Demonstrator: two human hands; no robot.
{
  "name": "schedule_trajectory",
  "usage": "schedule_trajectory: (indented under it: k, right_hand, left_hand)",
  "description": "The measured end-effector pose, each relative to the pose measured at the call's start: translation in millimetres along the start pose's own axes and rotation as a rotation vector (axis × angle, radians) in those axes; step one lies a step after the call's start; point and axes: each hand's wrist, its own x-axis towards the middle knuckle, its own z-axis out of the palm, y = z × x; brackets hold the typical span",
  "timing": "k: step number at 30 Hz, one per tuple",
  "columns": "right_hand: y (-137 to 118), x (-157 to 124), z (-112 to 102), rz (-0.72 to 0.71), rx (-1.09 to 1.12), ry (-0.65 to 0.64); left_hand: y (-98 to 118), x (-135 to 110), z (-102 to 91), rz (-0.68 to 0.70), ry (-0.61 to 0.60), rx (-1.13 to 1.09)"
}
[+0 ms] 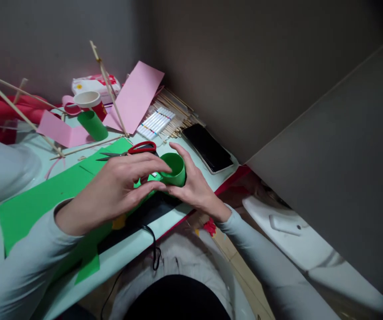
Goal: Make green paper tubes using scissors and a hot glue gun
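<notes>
A short green paper tube (174, 176) is between my two hands above the table. My right hand (194, 189) curls round its far right side, thumb and fingers on the wall. From the left, my left hand (121, 184) pinches the tube's near edge, with the index fingertip over the opening and the thumb against the outside. Just behind lie scissors (141, 149) with red handles, blades apart. Beneath my left hand spreads a large green paper sheet (31, 209). A second green paper tube (93, 126) stands farther back, beside a red and white paper cup (89, 101).
Thin stick frames (106, 80) rise at the back left, near pink paper (138, 98). A marker set (156, 122), loose wooden sticks (178, 104) and a black phone (208, 146) lie along the wall. A black cable (154, 249) hangs over the table's front edge.
</notes>
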Motion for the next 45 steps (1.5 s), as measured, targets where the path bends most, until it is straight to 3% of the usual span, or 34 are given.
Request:
schedule_trajectory:
  k: [6,12,20,24,31,36,45]
  right_hand:
    - [3.1,-12.5,-19.4,-0.026,-0.115,-0.133]
    - [1.6,-21.3,-45.5,-0.074,-0.022,-0.196]
    - [13.5,-24.0,-39.1,-0.101,-0.08,-0.141]
    - [15.5,-23.0,-35.3,-0.125,-0.084,-0.111]
    - [18.5,-18.7,-36.7,-0.133,-0.219,0.092]
    - [22.4,-16.4,-36.1,-0.113,-0.338,0.125]
    - [24.8,-12.5,-33.7,-0.097,-0.403,0.102]
  left_hand:
    - [-10.3,5.0,18.2,0.003,-0.1,0.019]
    - [-4.1,4.0,24.7,0.017,-0.161,0.073]
    - [-1.3,10.4,33.8,0.088,-0.166,0.163]
    - [-1.7,4.1,31.3,0.084,-0.057,0.084]
    - [2.4,-9.9,5.3,-0.238,0.158,0.034]
    - [-6.3,-34.0,0.4,-0.276,0.145,0.063]
    - [-7.5,-65.5,12.0,-0.102,-0.009,0.123]
